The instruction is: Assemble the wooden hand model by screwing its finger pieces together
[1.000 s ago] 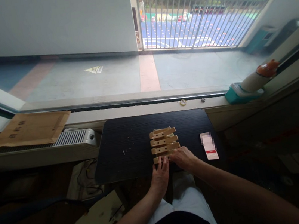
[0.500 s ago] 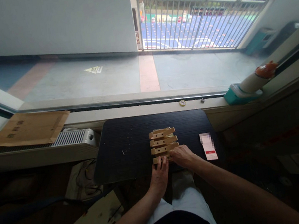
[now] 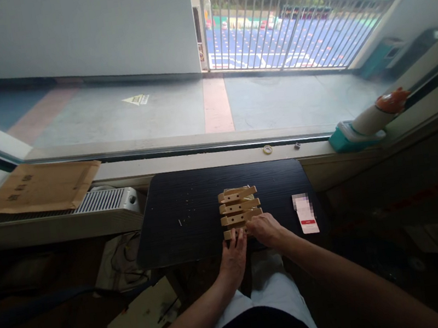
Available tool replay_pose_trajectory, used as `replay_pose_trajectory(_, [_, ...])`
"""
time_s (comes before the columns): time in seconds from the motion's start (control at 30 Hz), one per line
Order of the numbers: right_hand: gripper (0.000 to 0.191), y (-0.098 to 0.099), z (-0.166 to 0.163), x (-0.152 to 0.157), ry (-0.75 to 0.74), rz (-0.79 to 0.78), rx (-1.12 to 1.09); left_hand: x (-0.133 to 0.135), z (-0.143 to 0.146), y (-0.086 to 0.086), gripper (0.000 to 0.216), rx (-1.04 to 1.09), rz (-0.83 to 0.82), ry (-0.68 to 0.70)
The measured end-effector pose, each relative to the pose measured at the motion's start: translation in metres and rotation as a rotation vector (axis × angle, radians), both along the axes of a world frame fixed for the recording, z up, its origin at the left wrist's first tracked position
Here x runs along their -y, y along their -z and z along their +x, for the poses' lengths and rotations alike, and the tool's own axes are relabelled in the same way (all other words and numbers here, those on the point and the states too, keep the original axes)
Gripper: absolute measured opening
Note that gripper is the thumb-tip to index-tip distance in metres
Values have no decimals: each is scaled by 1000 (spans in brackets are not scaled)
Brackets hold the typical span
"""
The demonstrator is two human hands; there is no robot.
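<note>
- The wooden bars lie in a stack of four rows on the dark tabletop, right of its middle and reaching close to the near edge.
- The left hand is at the near left of the stack, its fingers stretched out, slightly parted, their tips on the nearest bar.
- The right hand is curled narrow over that bar's right end, just beside the second-nearest one; whether it holds anything cannot be told.
- The other bars lie beyond both hands, their right ends jutting out unevenly.
- Much of the nearest bar is hidden under fingers, and the right hand's fingertips are out of sight.
- The left thumb is hard to make out, so whether that hand grips or only presses is unclear.
- The phone, well to the right of the bars, is partly blurred into squares.
- Small crumbs left of the bars are too tiny to identify.
- Both forearms run off the bottom of the view.
</note>
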State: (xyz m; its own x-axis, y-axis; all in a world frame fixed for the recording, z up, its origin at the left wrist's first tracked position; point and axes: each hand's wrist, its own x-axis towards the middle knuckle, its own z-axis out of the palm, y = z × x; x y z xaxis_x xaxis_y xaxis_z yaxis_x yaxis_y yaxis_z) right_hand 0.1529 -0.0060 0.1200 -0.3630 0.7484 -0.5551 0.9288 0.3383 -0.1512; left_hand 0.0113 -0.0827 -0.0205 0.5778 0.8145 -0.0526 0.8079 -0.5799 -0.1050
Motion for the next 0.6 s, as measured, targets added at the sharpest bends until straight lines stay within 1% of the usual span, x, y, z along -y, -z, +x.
replay_pose_trajectory(0.13, [28,4,2,0,47,13,7,0,0,1,58,3,11,-5])
replay_pose_trajectory(0.23, [26,3,3,1,56,19,11,1,0,1,58,6,14,-11])
replay_pose_trajectory(0.3, [25,0,4,2,40,21,11,1,0,1,59,16,6,-17])
replay_pose_trajectory(0.47, [31,-7,2,4,-68,19,-14,1,0,1,61,36,-19,-16])
replay_pose_trajectory(0.6, [32,-5,1,3,-60,-2,-32,1,0,1,61,42,-10,-14])
